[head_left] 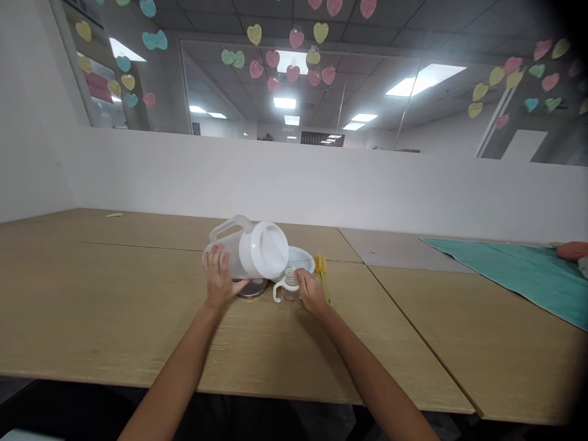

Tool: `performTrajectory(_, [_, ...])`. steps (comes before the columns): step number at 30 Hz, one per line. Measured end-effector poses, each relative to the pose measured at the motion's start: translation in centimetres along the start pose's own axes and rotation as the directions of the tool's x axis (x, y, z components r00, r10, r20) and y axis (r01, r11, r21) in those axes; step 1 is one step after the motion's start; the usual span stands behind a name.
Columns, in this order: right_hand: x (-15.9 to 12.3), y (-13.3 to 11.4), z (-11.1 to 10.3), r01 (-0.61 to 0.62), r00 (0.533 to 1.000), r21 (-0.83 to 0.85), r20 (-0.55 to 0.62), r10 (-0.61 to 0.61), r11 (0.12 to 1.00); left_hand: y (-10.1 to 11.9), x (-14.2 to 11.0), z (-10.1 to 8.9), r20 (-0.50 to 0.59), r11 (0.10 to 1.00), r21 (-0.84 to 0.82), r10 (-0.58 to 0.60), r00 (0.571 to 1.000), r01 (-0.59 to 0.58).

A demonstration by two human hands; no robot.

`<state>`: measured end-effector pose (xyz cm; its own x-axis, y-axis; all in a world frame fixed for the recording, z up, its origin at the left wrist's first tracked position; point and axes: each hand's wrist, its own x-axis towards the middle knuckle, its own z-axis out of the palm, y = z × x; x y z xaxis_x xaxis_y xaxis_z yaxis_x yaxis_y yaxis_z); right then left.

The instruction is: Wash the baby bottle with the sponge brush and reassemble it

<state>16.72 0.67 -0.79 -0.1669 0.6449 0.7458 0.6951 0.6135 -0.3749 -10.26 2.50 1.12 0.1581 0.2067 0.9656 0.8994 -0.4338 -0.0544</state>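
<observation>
My left hand [219,278] is wrapped round the side of a translucent pitcher [232,254]. The pitcher is tilted to the right, its white lid [266,251] just above and left of a small clear bottle [290,295]. The bottle stands upright on the table, with a white handle showing on its left. Closed round its right side near the neck is my right hand [312,289]. I cannot tell whether liquid runs between the two. Behind the bottle sits a white bowl [303,260], partly hidden. A round metallic disc [252,289] lies below the pitcher.
A yellow-headed brush [320,264] with a green handle lies right of the right hand. A teal cloth [509,269] covers part of the table at the right, with an orange-red item [572,250] on it. The wooden table [138,312] meets a white wall [206,174] behind.
</observation>
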Motion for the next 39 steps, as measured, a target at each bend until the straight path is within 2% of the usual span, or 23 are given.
performTrajectory(3, [0.0, 0.0, 0.1, -0.003, 1.0, -0.015, -0.002, 0.003, 1.0, -0.2, -0.2, 0.2, 0.015, 0.998, 0.021, 0.05, 0.999, -0.051])
performTrajectory(8, [0.0, 0.1, 0.2, -0.004, 1.0, -0.015, 0.004, 0.004, 1.0, -0.4, -0.6, 0.4, 0.04, 0.998, 0.013, 0.059, 0.997, -0.06])
performTrajectory(11, [0.0, 0.0, 0.1, -0.008, 1.0, -0.007, 0.009, 0.008, 1.0, -0.1, -0.4, 0.4, 0.029, 1.0, 0.003, -0.003, 1.0, 0.002])
performTrajectory(14, [0.0, 0.0, 0.0, -0.004, 1.0, -0.001, 0.02, 0.004, 1.0, 0.4, 0.0, 0.2, -0.036, 0.99, 0.031, -0.137, 0.99, 0.138])
performTrajectory(19, [0.0, -0.2, -0.1, -0.005, 1.0, 0.006, 0.013, 0.005, 1.0, 0.1, 0.6, -0.6, -0.146, 0.905, 0.073, -0.406, 0.902, 0.419])
performTrajectory(23, [0.0, -0.3, -0.1, -0.001, 1.0, 0.02, 0.009, 0.0, 1.0, -0.2, 0.7, -1.1, -0.138, 0.84, 0.08, -0.523, 0.841, 0.536])
performTrajectory(26, [0.1, -0.4, -0.2, -0.003, 1.0, 0.02, 0.008, 0.003, 1.0, -0.2, 0.5, -1.1, -0.137, 0.808, 0.06, -0.575, 0.806, 0.587])
performTrajectory(34, [0.0, -0.3, -0.1, 0.0, 1.0, 0.013, 0.005, 0.0, 1.0, -0.3, 0.4, -0.6, -0.167, 0.764, -0.019, -0.639, 0.751, 0.645])
performTrajectory(39, [0.1, -0.3, -0.1, -0.003, 1.0, 0.016, 0.001, 0.003, 1.0, -0.4, 0.4, -0.5, -0.154, 0.744, -0.02, -0.662, 0.734, 0.667])
